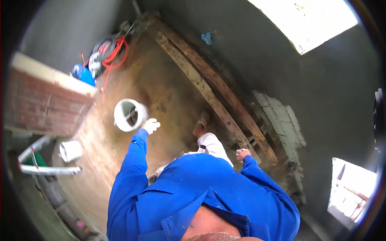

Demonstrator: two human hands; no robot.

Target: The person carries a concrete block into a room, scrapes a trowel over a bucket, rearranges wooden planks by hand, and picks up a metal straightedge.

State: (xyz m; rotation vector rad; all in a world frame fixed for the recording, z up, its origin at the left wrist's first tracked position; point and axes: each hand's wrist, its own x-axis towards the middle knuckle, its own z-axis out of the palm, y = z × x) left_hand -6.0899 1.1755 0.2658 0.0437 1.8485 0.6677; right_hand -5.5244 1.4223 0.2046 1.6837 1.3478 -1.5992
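My left hand [150,125], pale as if gloved or coated, is just right of a white bucket [131,115]. Its fingers are slightly apart, and nothing shows in them. A dark tool, too unclear to name, sits inside the bucket, which stands on the stained floor [157,86]. On the other side of my body, my right hand [243,155] is closed with fingers curled in, beside the lower end of a long wooden plank [201,85]. Nothing is seen in that hand. Both arms are in blue sleeves.
A second plank [225,89] runs along the dark wall. Red hose [120,56] and a blue container [83,74] lie at upper left. A brick block [48,100], a small white bucket [70,150] and a white metal frame [52,170] are on the left.
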